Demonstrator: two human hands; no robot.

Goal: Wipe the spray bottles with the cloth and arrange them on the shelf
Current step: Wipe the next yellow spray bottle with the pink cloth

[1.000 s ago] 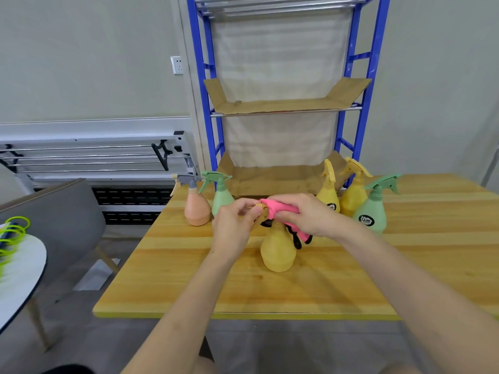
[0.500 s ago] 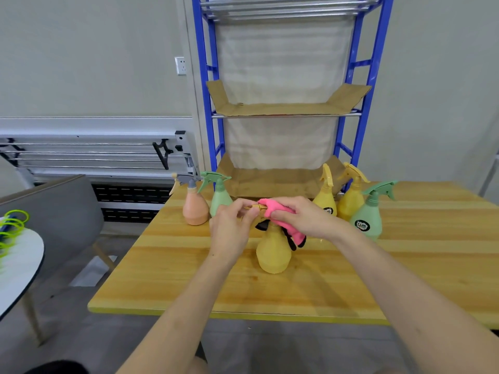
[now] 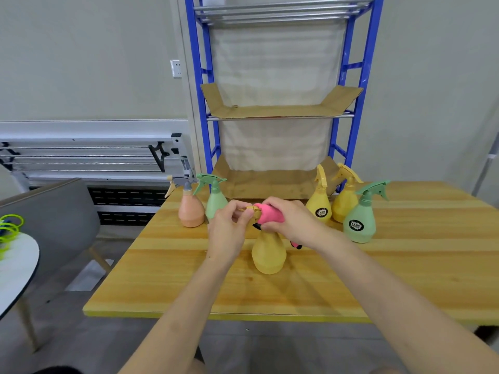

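Observation:
A yellow spray bottle point(image 3: 268, 255) stands on the wooden table point(image 3: 405, 265) in front of me. My left hand point(image 3: 229, 228) pinches the tip of its spray head. My right hand point(image 3: 290, 220) grips the pink cloth point(image 3: 268, 215), wrapped over the rest of the head. At the back left stand an orange bottle point(image 3: 191, 209) and a green bottle point(image 3: 216, 199). Two yellow bottles point(image 3: 320, 203) point(image 3: 345, 201) and a green bottle point(image 3: 360, 221) stand at the back right. The blue shelf point(image 3: 278, 112) behind the table holds cardboard liners and no bottles.
A grey chair point(image 3: 54, 220) and a white round table point(image 3: 16, 268) with green loops on it sit to the left. A folded metal frame point(image 3: 89, 155) leans on the wall at the left.
My hands stay on the bottle's spray head; the right hand with the cloth has shifted slightly over it. The view has tilted up a little.

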